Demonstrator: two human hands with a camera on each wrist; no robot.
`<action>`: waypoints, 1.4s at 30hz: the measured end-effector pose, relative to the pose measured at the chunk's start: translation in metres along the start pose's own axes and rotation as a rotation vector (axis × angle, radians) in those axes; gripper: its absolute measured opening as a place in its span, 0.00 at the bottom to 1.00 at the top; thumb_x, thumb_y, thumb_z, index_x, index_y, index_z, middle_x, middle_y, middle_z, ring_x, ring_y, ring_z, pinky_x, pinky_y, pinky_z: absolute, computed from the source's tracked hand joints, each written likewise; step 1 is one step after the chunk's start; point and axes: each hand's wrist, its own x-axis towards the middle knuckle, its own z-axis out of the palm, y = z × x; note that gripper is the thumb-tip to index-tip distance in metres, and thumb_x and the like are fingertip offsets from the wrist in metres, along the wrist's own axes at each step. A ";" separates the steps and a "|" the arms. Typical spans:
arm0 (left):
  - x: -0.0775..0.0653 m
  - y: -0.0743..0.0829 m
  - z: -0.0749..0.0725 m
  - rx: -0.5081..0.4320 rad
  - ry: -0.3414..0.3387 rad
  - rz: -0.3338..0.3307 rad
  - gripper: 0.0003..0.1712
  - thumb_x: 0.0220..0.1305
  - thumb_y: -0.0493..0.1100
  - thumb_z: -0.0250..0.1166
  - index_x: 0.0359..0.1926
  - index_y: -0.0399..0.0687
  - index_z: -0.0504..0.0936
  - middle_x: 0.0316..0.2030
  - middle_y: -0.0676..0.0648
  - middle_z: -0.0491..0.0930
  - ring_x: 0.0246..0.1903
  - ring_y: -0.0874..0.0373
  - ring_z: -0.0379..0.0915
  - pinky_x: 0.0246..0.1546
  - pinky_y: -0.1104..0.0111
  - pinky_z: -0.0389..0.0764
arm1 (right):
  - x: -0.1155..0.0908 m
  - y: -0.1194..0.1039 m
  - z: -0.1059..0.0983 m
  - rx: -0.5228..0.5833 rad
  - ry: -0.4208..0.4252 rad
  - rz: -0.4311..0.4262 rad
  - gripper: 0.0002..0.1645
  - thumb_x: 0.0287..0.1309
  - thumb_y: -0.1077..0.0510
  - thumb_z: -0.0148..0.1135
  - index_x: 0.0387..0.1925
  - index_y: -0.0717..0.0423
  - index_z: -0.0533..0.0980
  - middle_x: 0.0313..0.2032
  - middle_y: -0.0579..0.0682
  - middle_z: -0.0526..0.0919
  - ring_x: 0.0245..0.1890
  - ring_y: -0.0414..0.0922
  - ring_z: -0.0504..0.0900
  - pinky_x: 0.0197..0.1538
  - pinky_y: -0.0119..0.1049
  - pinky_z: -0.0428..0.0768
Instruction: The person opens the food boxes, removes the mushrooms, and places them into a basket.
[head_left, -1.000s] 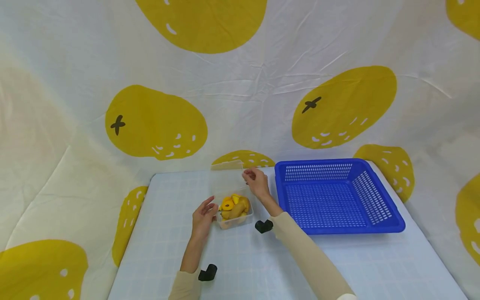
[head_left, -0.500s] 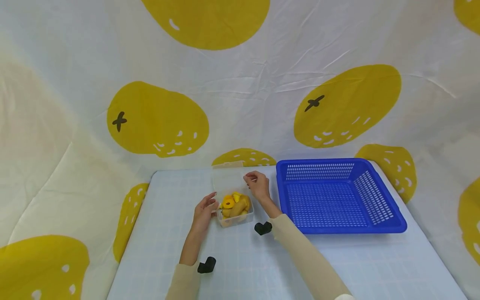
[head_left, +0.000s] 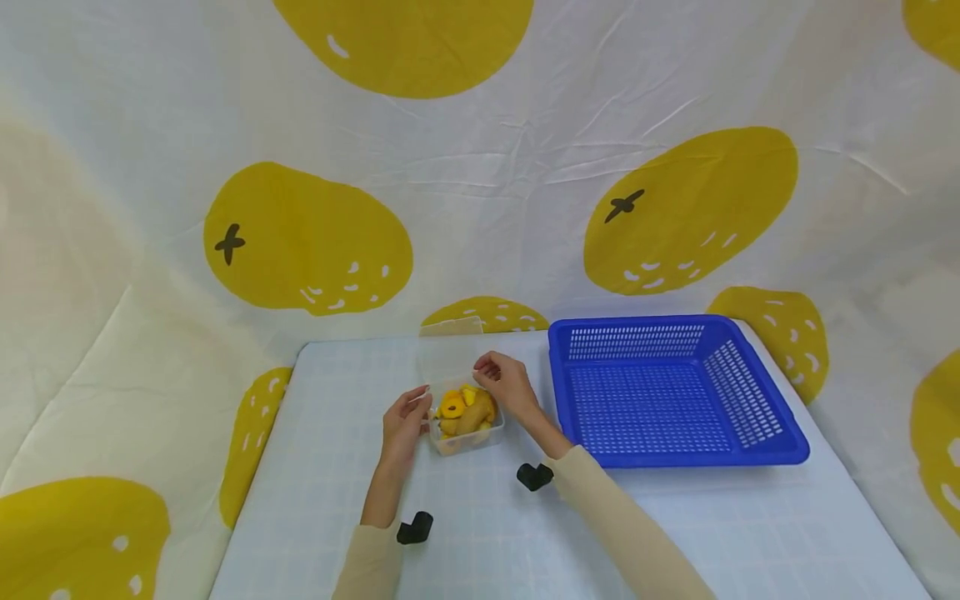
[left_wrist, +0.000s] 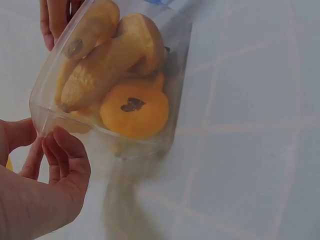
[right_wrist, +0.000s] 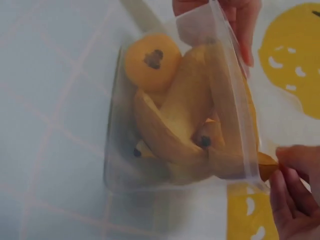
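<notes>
A clear plastic box with its lid raised at the back stands on the table, filled with yellow and orange fruit-like pieces. Among them are bananas with dark tips and a round orange fruit with a dark patch. My left hand is at the box's left side, thumb and fingertips pinching its rim near a corner, as the left wrist view shows. At the back right of the box, my right hand pinches the pointed end of a banana that sticks out over the rim.
A blue perforated plastic basket stands on the right of the table, close beside my right forearm. The pale checked tablecloth runs to a fruit-patterned curtain at the back and sides.
My right hand has moved left and slightly down, from beside the raised lid to the box's back right rim. My left hand stays at the box's left side.
</notes>
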 end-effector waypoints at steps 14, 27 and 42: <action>-0.001 -0.006 0.005 -0.041 0.040 -0.012 0.23 0.74 0.47 0.65 0.64 0.41 0.80 0.53 0.40 0.80 0.38 0.56 0.73 0.32 0.74 0.76 | -0.022 -0.011 -0.020 -0.282 -0.519 -0.234 0.16 0.66 0.67 0.62 0.54 0.62 0.83 0.53 0.54 0.84 0.56 0.51 0.70 0.64 0.48 0.70; -0.003 -0.005 0.008 -0.066 0.075 0.031 0.21 0.74 0.43 0.65 0.62 0.38 0.80 0.46 0.44 0.81 0.36 0.55 0.73 0.30 0.73 0.77 | -0.029 -0.023 -0.023 -0.423 -0.476 -0.426 0.13 0.61 0.68 0.68 0.48 0.59 0.85 0.46 0.53 0.82 0.55 0.51 0.72 0.64 0.44 0.72; -0.003 -0.005 0.007 -0.054 0.065 0.000 0.21 0.74 0.45 0.65 0.63 0.42 0.81 0.47 0.46 0.80 0.39 0.52 0.73 0.31 0.74 0.77 | -0.036 -0.031 -0.039 -0.339 -0.348 -0.243 0.18 0.66 0.58 0.70 0.54 0.58 0.77 0.46 0.51 0.83 0.45 0.45 0.79 0.52 0.40 0.82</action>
